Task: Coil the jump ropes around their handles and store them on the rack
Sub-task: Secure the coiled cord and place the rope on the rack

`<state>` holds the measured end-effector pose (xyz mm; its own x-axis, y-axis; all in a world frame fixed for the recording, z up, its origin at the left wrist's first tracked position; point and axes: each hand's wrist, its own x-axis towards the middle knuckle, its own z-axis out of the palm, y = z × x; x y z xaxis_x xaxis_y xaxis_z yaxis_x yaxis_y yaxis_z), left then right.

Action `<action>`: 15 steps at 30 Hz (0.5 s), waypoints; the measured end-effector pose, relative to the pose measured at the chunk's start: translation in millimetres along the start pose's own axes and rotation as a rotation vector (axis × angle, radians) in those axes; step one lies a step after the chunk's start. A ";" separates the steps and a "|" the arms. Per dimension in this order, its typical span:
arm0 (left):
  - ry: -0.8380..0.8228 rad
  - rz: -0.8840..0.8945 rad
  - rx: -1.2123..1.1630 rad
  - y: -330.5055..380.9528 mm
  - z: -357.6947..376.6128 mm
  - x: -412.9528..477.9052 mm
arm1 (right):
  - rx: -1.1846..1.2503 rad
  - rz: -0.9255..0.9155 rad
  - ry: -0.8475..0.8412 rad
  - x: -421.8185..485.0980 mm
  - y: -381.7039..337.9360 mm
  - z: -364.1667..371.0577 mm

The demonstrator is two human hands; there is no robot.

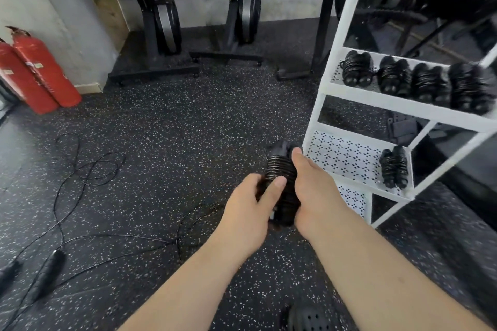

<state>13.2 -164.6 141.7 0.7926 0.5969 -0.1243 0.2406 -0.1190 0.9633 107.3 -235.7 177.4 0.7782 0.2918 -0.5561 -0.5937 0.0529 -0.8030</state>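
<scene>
A loose rope (pixel 88 169) lies uncoiled on the floor (pixel 188 129) at my left, its handles (pixel 51 269) nearer me. My left hand (pixel 247 207) and right hand (pixel 314 188) both grip one wound bundle (pixel 279 185) between them, just short of the rack (pixel 376 99). The winding looks finished, so I judge storing is the step. Next I must set it on the lower shelf (pixel 344 158) near the stored bundle (pixel 394 168), keeping the coils tight.

Rightmost coiled ropes (pixel 469 87) blurred
</scene>
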 end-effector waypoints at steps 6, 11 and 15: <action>-0.055 0.079 -0.016 -3.6 57.8 9.1 | 0.020 0.026 0.090 13.4 -21.4 -47.9; -0.196 -0.123 -0.201 -0.8 106.7 16.2 | 0.019 0.012 0.162 30.5 -40.3 -92.1; -0.325 -0.214 -0.325 -9.4 139.9 33.4 | -0.005 0.024 0.247 56.0 -48.8 -123.3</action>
<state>115.8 -254.5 95.2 0.8906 0.2968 -0.3446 0.2706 0.2632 0.9260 205.1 -339.8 158.9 0.7908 0.0510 -0.6099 -0.6119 0.0442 -0.7897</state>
